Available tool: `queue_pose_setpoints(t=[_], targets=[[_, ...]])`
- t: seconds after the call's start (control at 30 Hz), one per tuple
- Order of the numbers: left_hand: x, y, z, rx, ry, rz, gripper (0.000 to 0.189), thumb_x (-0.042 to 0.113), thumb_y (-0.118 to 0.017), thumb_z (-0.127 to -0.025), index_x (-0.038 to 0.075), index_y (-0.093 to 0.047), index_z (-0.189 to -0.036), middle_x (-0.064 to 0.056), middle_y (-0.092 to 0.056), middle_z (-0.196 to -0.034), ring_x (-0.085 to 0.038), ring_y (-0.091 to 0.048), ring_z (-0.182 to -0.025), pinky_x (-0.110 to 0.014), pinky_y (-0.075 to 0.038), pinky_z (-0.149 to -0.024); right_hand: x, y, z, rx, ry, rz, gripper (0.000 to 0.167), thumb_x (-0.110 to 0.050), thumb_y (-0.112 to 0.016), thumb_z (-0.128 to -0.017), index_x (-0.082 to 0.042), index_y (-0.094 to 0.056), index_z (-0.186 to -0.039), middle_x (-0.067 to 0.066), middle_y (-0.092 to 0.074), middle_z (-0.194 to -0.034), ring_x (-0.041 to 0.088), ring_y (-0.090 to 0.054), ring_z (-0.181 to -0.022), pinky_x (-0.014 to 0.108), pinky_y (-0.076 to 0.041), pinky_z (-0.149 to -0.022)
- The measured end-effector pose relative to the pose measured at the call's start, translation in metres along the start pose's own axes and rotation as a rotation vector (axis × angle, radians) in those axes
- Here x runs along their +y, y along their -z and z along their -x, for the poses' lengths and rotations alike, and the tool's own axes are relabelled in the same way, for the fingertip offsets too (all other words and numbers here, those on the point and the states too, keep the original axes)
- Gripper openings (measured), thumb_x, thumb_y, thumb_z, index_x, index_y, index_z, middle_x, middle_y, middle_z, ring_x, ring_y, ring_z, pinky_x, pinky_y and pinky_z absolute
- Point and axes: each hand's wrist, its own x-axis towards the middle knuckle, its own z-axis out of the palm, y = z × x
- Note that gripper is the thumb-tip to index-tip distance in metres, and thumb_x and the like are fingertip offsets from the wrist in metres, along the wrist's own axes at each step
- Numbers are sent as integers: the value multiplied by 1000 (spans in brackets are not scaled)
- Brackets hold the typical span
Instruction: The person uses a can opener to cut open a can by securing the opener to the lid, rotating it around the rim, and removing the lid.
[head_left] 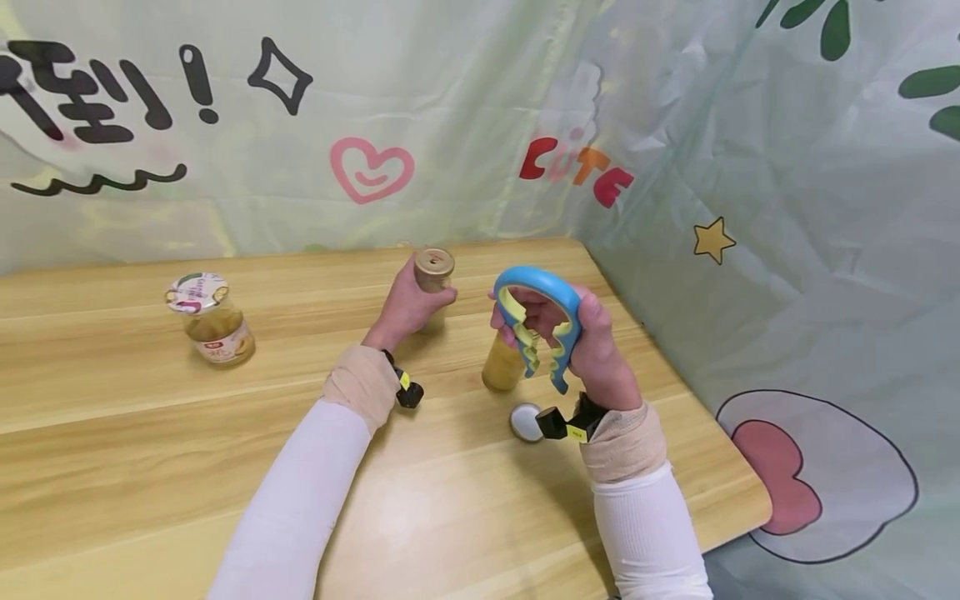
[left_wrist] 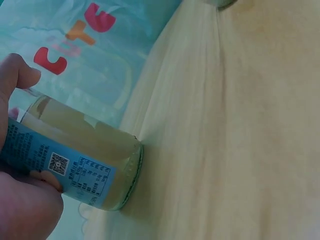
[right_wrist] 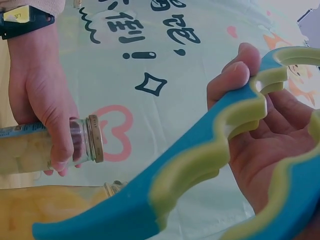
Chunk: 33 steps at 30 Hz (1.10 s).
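Note:
My left hand [head_left: 405, 307] grips a glass jar [left_wrist: 100, 125] with a gold lid [head_left: 433, 262] and a blue label, its fingers and thumb round the sides. The jar's base is at the tabletop, though the frames do not settle whether it touches. My right hand [head_left: 606, 362] holds a blue jar opener [head_left: 542, 280] with yellow wavy inner teeth, raised and with its two arms spread apart. Behind the opener stands a second jar [head_left: 501, 368] of yellow contents, partly hidden; no lid shows on it in the right wrist view. Near it lies a round whitish lid [head_left: 527, 423].
A clear plastic fruit cup [head_left: 223, 340] with a printed film top stands on the left of the wooden table [head_left: 135, 467]. A printed curtain [head_left: 465, 108] hangs behind the table and along its right edge.

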Motion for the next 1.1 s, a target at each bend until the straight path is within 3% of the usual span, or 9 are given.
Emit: queue_pose_setpoints(t=[0.17, 0.47, 0.77, 1.03, 1.1], targets=[[0, 2, 8, -4, -4, -7, 70, 20, -76, -88, 13, -43, -149, -16, -57, -139, -32, -58, -124, -50, -50, -107, 2, 0, -1, -11, 2, -4, 82, -75, -36, -99, -4, -67, -126, 0, -71, -95, 18, -59, -71, 33, -48, -59], [2, 7, 23, -37, 1, 17, 66, 18, -76, -89, 14, -44, -148, -14, -58, -136, -31, -58, -123, -51, -49, -107, 4, -1, -2, -11, -1, 6, 77, -75, -36, -99, -11, -69, -126, -2, -71, -94, 16, -60, -69, 32, -47, -56], [4, 4, 33, -32, -15, 6, 67, 16, -78, -87, 11, -46, -145, -14, -61, -131, -30, -60, -119, -47, -52, -104, 5, -2, 0, -4, -31, -9, 73, -75, -39, -98, -13, -69, -122, -1, -71, -93, 15, -61, -70, 30, -52, -63], [7, 3, 45, -44, -5, 15, 65, 15, -78, -87, 12, -47, -144, -14, -61, -130, -30, -61, -119, -48, -51, -104, 4, -1, 3, 1, -55, 49, 75, -80, -38, -96, -15, -68, -121, -5, -72, -97, 15, -61, -72, 28, -53, -65], [8, 3, 47, -46, -1, 13, 65, 16, -79, -86, 12, -48, -144, -14, -61, -130, -30, -61, -119, -48, -51, -104, 4, -1, 3, 9, -50, 61, 78, -79, -39, -96, -11, -68, -120, -4, -72, -96, 18, -61, -71, 29, -53, -65]])
